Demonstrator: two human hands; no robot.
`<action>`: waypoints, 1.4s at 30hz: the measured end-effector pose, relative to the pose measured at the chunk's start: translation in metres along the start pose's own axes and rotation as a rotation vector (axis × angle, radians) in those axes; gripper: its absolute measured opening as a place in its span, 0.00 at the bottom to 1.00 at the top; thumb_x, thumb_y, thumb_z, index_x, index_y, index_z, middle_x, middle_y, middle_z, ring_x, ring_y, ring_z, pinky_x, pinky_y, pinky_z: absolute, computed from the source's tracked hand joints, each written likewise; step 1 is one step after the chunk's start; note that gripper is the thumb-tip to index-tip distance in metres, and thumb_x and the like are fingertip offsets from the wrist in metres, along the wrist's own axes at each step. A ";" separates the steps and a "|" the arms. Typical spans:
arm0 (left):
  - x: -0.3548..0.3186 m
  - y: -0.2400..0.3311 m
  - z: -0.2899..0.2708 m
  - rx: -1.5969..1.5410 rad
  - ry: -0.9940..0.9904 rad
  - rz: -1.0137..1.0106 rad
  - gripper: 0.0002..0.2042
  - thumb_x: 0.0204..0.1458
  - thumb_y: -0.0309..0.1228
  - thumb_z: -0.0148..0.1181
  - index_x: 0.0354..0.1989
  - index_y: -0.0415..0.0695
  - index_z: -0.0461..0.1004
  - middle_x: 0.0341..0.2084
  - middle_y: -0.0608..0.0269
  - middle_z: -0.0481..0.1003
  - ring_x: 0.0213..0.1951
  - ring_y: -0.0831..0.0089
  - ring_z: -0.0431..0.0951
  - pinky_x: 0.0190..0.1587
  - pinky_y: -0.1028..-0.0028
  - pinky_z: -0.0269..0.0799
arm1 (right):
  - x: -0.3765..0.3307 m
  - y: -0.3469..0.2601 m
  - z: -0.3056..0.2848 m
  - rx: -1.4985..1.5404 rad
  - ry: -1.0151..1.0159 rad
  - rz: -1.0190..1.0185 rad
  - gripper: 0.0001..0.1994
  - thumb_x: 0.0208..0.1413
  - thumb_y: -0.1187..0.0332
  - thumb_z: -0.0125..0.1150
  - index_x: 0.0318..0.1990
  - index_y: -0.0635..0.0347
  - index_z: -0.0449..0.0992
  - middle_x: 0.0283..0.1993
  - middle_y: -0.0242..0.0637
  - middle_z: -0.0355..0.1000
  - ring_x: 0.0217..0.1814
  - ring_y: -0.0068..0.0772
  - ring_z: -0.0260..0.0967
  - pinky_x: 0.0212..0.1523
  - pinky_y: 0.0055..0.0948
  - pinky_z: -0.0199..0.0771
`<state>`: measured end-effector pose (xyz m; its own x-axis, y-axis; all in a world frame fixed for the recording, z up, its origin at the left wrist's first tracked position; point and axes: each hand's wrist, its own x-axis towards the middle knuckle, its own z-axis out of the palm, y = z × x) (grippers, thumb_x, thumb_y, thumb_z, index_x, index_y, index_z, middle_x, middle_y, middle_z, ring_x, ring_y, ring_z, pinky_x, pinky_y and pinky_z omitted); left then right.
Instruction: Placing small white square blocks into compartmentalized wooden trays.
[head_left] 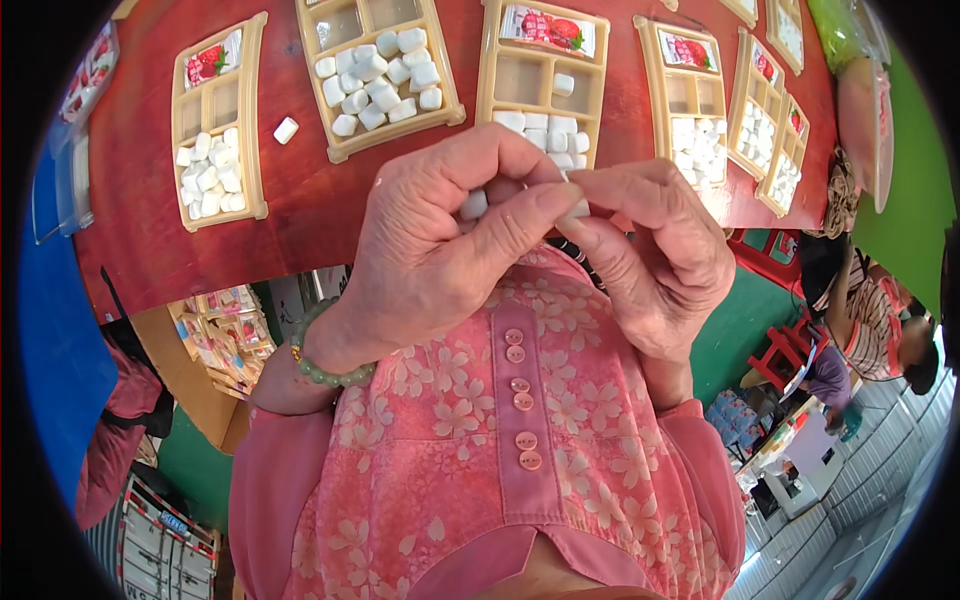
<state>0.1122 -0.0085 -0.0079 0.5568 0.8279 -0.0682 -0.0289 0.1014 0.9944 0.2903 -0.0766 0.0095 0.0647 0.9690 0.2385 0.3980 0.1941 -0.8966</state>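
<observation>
My left hand [430, 240], with a green bead bracelet [335, 377] at its wrist, is closed. Inside its curled fingers sits a white marshmallow [473, 205]. The thumb and forefinger reach across to meet the fingertips of my right hand [655, 245]. Also closed, the right hand pinches a second small white piece, seemingly a marshmallow [579, 208], partly hidden by the fingers. Just beyond both hands lies a beige compartment tray [520, 103]. It has marshmallows in its near section, a single marshmallow [563, 84] in a middle cell, and a strawberry-printed packet [547, 30] at its far end.
On the red table [130, 200], another beige tray [345, 148] full of marshmallows stands left of centre, with a third tray [257, 190] further left. A loose marshmallow [286, 130] lies between them. Several filled trays line the right. Below the left table edge is a cardboard box [165, 350] of packets.
</observation>
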 end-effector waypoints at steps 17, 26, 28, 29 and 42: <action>-0.012 -0.027 0.000 0.765 0.020 0.484 0.15 0.44 0.21 0.74 0.41 0.40 0.79 0.23 0.60 0.74 0.22 0.64 0.75 0.23 0.67 0.70 | 0.016 0.033 -0.006 -0.313 0.066 0.109 0.07 0.55 0.82 0.68 0.40 0.63 0.82 0.36 0.36 0.77 0.31 0.26 0.75 0.29 0.26 0.74; -0.010 -0.032 -0.002 0.766 0.016 0.517 0.15 0.43 0.20 0.75 0.40 0.40 0.78 0.23 0.60 0.74 0.22 0.64 0.76 0.21 0.67 0.71 | 0.019 0.031 -0.005 -0.464 -0.004 0.021 0.07 0.53 0.81 0.70 0.39 0.62 0.82 0.35 0.40 0.77 0.31 0.36 0.77 0.31 0.31 0.76; -0.010 -0.032 -0.001 0.763 0.005 0.512 0.15 0.43 0.20 0.75 0.40 0.40 0.78 0.23 0.60 0.74 0.22 0.64 0.76 0.21 0.67 0.71 | 0.019 0.031 -0.007 -0.471 -0.020 0.019 0.07 0.53 0.81 0.69 0.40 0.62 0.82 0.35 0.40 0.76 0.31 0.37 0.77 0.30 0.31 0.76; -0.009 -0.032 0.001 0.731 0.026 0.512 0.14 0.43 0.20 0.74 0.39 0.40 0.78 0.22 0.60 0.73 0.22 0.64 0.75 0.21 0.68 0.70 | 0.019 0.031 -0.007 -0.478 -0.034 0.017 0.07 0.54 0.80 0.69 0.40 0.62 0.83 0.35 0.41 0.76 0.31 0.38 0.77 0.30 0.32 0.76; -0.015 -0.009 -0.019 -0.475 0.042 -0.246 0.26 0.74 0.44 0.41 0.64 0.31 0.66 0.44 0.58 0.75 0.43 0.74 0.77 0.41 0.76 0.73 | 0.020 0.036 -0.008 -0.300 -0.011 0.140 0.05 0.56 0.80 0.67 0.40 0.64 0.81 0.32 0.39 0.76 0.30 0.35 0.75 0.31 0.30 0.73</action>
<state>0.0882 -0.0117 -0.0172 0.5609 0.7684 -0.3080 -0.2792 0.5258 0.8035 0.3128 -0.0518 -0.0150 0.1286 0.9850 0.1154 0.6380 0.0070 -0.7700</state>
